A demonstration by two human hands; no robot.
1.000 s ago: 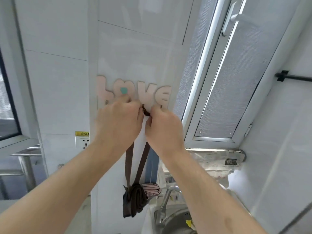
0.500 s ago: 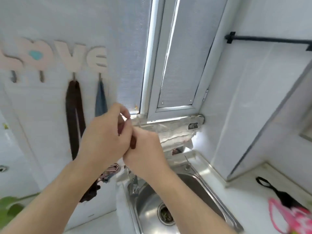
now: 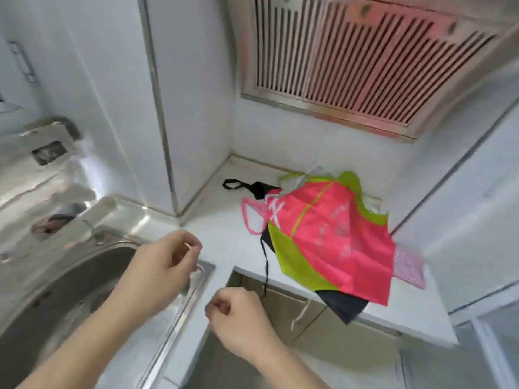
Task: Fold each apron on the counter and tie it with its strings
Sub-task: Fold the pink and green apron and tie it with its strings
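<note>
Print on pink apron (image 3: 334,237) blurred, unreadable.

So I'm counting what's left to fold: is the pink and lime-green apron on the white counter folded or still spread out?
Spread out: the pink and lime-green apron lies open and rumpled on the white counter, strings loose, one corner overhanging the edge.
</note>
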